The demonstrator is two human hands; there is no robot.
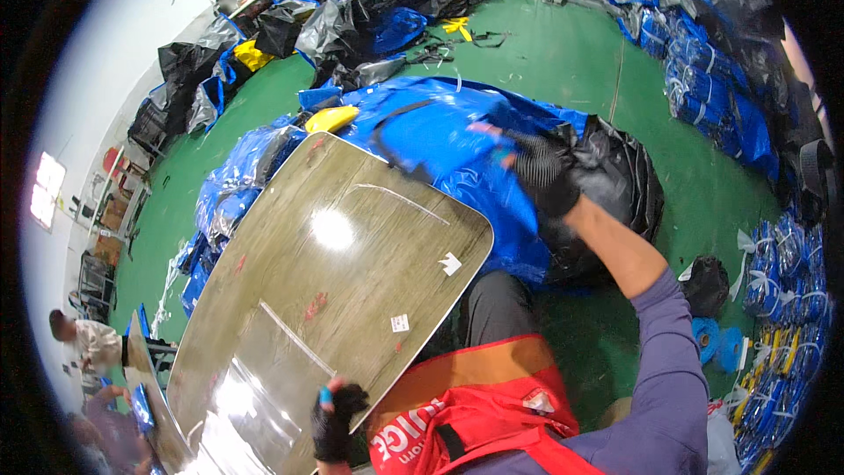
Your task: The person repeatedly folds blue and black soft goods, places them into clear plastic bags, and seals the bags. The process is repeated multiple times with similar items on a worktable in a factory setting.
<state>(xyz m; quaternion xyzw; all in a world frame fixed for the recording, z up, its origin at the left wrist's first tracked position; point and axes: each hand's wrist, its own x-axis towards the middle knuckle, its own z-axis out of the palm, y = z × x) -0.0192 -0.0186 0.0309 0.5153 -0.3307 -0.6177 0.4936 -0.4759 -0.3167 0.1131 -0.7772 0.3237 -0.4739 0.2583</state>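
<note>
My left hand (338, 418), in a dark fingerless glove with blue tape round one finger, is at the near edge of a wood-patterned table (352, 246). Its fingers look curled together, and whatever they hold, if anything, is hidden. A clear plastic sheet (281, 352) lies on the tabletop just left of it. Beyond the table's right corner, my right hand (545, 167) reaches over a heap of blue tarp (413, 123). It wears a dark ribbed glove, and its slightly blurred fingers are apart. A black and grey sheet (620, 176) bulges beside that hand.
A yellow bundle (331, 119) rests by the table's far edge. Crumpled black, silver and blue sheets (330, 31) pile along the back left. Blue packed bundles (703, 79) stand at right, above tied stacks (782, 273) and blue rolls (728, 349). Another person (92, 339) is at far left.
</note>
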